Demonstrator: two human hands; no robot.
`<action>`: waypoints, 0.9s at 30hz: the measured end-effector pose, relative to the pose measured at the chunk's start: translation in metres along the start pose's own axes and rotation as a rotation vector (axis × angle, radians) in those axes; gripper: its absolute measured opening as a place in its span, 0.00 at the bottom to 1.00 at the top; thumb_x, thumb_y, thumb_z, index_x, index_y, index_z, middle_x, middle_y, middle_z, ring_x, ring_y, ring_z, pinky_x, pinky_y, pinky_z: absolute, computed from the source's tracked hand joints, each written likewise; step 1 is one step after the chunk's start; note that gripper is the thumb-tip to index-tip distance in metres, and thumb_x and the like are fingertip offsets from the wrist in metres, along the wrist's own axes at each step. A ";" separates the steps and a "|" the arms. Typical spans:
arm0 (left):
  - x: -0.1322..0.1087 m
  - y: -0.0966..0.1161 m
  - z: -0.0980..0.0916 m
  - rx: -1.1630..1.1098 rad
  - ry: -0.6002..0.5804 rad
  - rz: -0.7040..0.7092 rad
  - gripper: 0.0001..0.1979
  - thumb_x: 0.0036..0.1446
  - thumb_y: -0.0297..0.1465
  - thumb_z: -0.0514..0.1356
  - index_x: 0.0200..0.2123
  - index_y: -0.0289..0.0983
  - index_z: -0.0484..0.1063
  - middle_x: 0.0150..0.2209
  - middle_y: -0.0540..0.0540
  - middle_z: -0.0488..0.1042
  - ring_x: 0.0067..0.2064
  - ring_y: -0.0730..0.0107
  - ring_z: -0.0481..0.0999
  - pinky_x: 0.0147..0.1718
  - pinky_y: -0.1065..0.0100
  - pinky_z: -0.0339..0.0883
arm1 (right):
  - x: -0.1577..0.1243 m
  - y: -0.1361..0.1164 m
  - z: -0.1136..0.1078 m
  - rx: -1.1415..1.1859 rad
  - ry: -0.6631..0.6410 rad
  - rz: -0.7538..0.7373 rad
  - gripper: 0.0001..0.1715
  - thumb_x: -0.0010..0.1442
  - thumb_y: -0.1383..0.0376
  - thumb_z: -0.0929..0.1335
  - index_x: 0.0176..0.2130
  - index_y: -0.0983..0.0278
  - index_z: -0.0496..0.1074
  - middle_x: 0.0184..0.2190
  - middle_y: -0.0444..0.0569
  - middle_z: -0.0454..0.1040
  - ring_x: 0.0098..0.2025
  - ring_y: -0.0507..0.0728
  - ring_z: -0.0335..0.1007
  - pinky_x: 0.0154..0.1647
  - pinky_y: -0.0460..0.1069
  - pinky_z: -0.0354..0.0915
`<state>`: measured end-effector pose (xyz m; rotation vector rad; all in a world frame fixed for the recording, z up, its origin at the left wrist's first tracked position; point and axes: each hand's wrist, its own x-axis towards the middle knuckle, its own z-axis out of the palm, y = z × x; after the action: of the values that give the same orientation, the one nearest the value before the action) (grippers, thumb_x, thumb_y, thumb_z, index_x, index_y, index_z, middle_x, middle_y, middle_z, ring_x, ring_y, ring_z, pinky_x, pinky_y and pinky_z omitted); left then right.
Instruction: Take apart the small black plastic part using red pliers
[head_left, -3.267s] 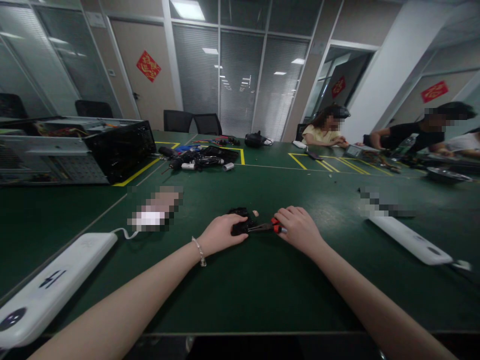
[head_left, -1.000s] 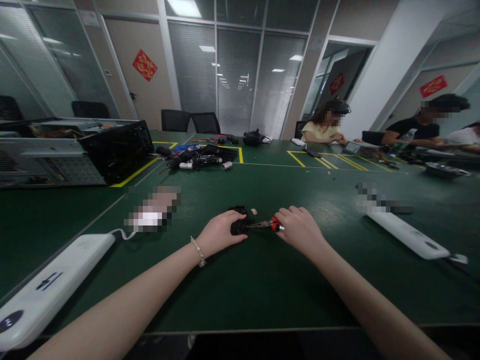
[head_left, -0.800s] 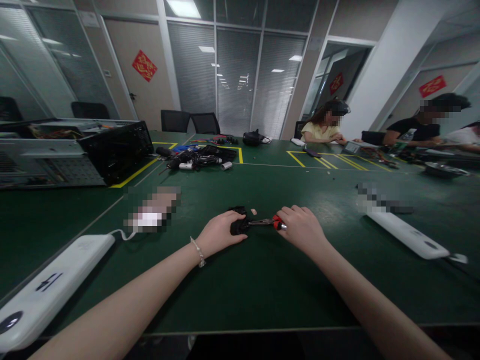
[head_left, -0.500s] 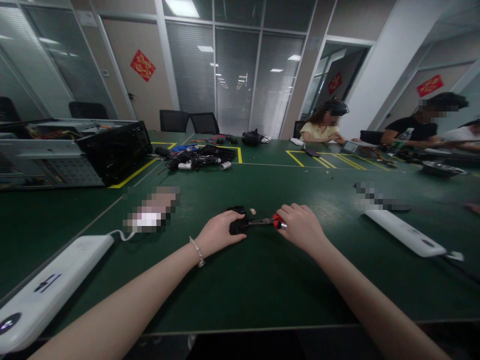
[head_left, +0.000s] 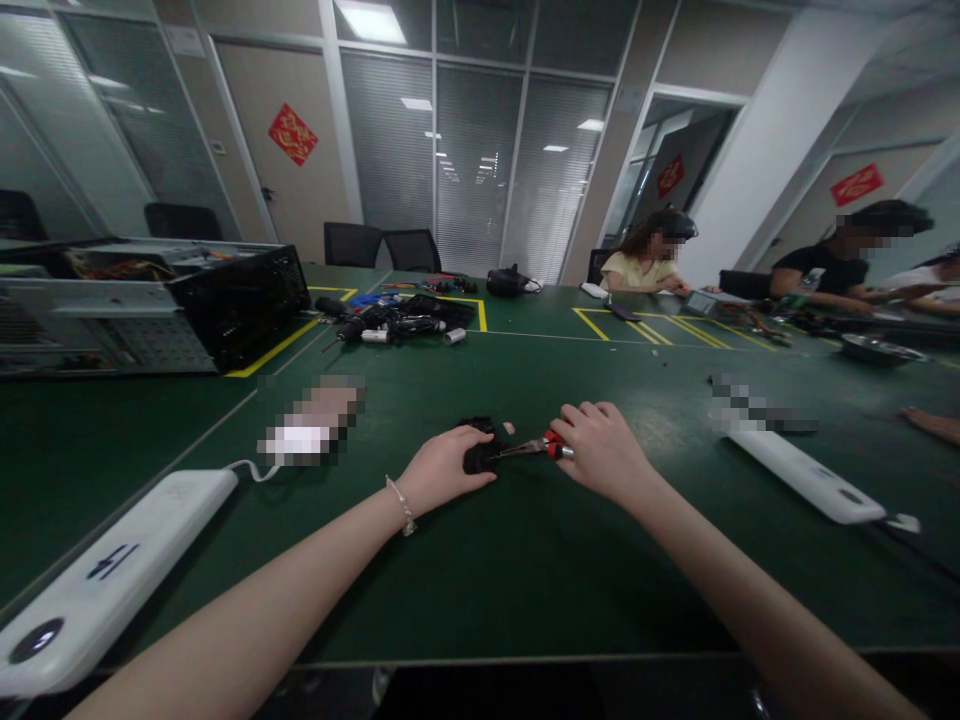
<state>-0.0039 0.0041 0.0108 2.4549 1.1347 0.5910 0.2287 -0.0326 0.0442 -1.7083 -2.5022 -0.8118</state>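
Note:
Near the middle of the green table, my left hand is closed around a small black part, whose exact kind I cannot make out. My right hand grips the red handles of needle-nose pliers. Their long metal jaws point left and reach the right side of the black part; whether they pinch anything there is too small to tell. A small pale pinkish scrap lies on the table just behind the jaws.
An open computer case stands at the far left. A heap of black tools and parts lies behind my hands. White power banks, one on the left and one on the right, flank my arms. Other people sit at the far right, beyond a metal bowl.
The pliers have tilted a little, their handle end now slightly higher than the tip. The left hand keeps its hold. At the right edge, another person's hand has come further into view.

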 end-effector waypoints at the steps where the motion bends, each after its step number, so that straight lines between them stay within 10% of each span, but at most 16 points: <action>1: 0.000 0.000 0.000 0.000 -0.003 -0.005 0.25 0.47 0.40 0.61 0.50 0.42 0.64 0.50 0.47 0.67 0.46 0.59 0.70 0.43 0.60 0.65 | 0.000 0.000 -0.001 -0.002 -0.002 -0.001 0.13 0.51 0.59 0.64 0.36 0.63 0.69 0.36 0.51 0.67 0.38 0.59 0.60 0.38 0.53 0.50; 27: 0.003 -0.007 0.006 0.003 0.013 0.057 0.25 0.48 0.41 0.60 0.49 0.41 0.65 0.50 0.45 0.67 0.49 0.60 0.67 0.47 0.61 0.62 | 0.008 -0.002 -0.026 -0.044 -0.093 0.001 0.16 0.48 0.65 0.65 0.40 0.64 0.69 0.39 0.53 0.66 0.42 0.60 0.60 0.40 0.54 0.50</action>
<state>-0.0040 0.0096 0.0031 2.4963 1.0741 0.6241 0.2166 -0.0367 0.0683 -1.8025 -2.5606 -0.8121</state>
